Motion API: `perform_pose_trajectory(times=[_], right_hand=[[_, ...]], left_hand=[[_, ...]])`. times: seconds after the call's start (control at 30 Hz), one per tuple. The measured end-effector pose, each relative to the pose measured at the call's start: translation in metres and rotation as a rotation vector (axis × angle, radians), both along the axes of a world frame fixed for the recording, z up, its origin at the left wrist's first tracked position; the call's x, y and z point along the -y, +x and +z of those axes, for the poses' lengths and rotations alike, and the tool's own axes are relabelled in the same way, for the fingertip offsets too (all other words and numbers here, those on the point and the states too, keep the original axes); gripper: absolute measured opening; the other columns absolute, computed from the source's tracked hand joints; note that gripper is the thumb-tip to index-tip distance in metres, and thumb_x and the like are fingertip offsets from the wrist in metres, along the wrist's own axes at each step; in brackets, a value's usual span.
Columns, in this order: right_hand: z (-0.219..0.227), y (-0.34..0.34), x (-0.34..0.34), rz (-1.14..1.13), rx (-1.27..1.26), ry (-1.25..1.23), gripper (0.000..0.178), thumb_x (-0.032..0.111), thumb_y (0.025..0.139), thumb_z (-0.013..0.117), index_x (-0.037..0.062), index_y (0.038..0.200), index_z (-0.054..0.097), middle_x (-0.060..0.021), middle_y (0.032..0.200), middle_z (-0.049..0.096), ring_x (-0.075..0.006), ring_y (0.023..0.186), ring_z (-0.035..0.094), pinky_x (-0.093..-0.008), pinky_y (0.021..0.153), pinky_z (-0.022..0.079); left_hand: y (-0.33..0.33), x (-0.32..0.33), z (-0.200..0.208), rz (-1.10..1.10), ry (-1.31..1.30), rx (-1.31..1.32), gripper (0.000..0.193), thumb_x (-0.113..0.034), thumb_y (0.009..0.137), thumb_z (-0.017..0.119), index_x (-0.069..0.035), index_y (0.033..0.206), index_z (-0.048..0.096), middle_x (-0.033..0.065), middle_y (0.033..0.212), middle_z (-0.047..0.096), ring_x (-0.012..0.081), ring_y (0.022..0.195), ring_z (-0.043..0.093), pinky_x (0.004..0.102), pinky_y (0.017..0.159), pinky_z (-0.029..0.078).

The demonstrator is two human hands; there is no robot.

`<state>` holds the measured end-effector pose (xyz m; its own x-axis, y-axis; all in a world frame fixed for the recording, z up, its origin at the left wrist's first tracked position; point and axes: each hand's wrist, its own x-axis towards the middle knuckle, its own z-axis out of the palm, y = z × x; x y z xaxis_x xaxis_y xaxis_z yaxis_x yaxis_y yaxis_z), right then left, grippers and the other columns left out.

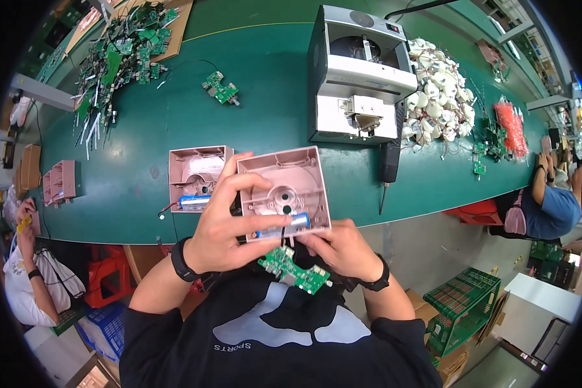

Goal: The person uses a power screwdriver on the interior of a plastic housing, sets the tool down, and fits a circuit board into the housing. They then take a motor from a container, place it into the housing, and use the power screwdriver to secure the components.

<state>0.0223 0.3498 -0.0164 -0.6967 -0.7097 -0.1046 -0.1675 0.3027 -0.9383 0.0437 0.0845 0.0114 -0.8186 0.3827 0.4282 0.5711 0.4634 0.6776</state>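
My left hand [223, 226] grips a pink plastic housing [315, 169] from its left side, fingers reaching over its open face. Inside lies a blue cylindrical battery [299, 221] along the lower wall, with my left index finger over it. A round hub with holes is in the housing's middle. My right hand [346, 249] is closed at the lower right corner, its thumb along the edge and other fingers partly hidden. Below the housing, a green circuit board [294, 270] hangs by a dark lead in front of my shirt.
Left of my work lies a second pink housing [174, 169] with a battery. Beyond are a loose circuit board [221, 88], a board pile [119, 55], a grey machine [362, 77], white round parts [440, 90] and an electric screwdriver [389, 161]. Other people sit at both sides.
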Motion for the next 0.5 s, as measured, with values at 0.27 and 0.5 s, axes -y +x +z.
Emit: perform_pose_trajectory(times=[0.27, 0.5], right_hand=[[-0.012, 0.014, 0.012, -0.299, 0.181, 0.032, 0.016, 0.012, 0.101, 0.066, -0.0008, 0.108, 0.073, -0.0132, 0.074, 0.071, -0.0260, 0.063, 0.070, -0.0343, 0.061, 0.053], [-0.018, 0.021, 0.022, -0.419, -0.121, 0.100, 0.014, 0.009, 0.099, 0.070, -0.0010, 0.109, 0.070, -0.0105, 0.071, 0.073, -0.0198, 0.060, 0.071, -0.0319, 0.056, 0.052]], left_hand=[[-0.007, -0.015, -0.002, 0.121, -0.170, 0.079, 0.031, -0.016, 0.075, 0.086, -0.014, 0.106, 0.081, 0.0139, 0.133, 0.055, 0.0500, 0.141, 0.041, 0.0613, 0.114, 0.039], [-0.018, -0.014, 0.009, 0.107, -0.286, 0.159, 0.031, -0.013, 0.074, 0.086, -0.013, 0.105, 0.081, 0.0141, 0.135, 0.057, 0.0491, 0.144, 0.041, 0.0578, 0.116, 0.039]])
